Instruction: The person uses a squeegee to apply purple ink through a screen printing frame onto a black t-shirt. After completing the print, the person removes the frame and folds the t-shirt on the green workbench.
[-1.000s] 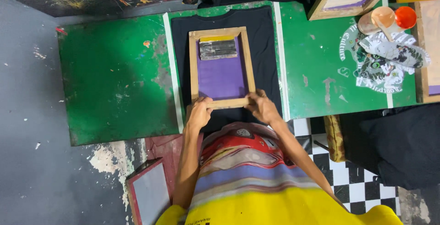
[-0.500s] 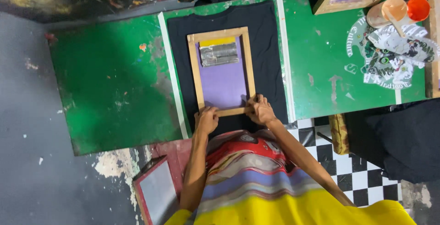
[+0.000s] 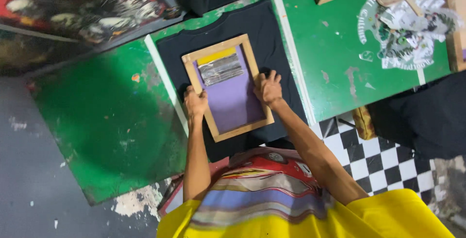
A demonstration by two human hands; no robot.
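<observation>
Frame: I see a rectangular wooden-framed printing screen with purple mesh (image 3: 228, 86) at the centre of the picture, lying flat on a black cotton T-shirt (image 3: 252, 29) spread over the paint-stained green tabletop (image 3: 107, 121).
On the mesh: a silvery smear, probably ink or tape, under a yellow strip (image 3: 216, 55); I cannot tell which from here.
Left hand (image 3: 195, 103): grip closed over the frame's left rail, fingers curled on the wood, forearm running straight up from the lower middle of the picture.
Right hand (image 3: 268, 88): fingers spread, pressing on the right rail; it looks more like a flat hold than a wrap.
Handling: I judge the frame stiff and light, the mesh taut and easy to puncture, so take hold on the wooden rails only. The shirt is soft and may shift or lift with the frame.
Around: crumpled printed paper (image 3: 403, 34) upper right, checkered floor (image 3: 383, 155) lower right.
</observation>
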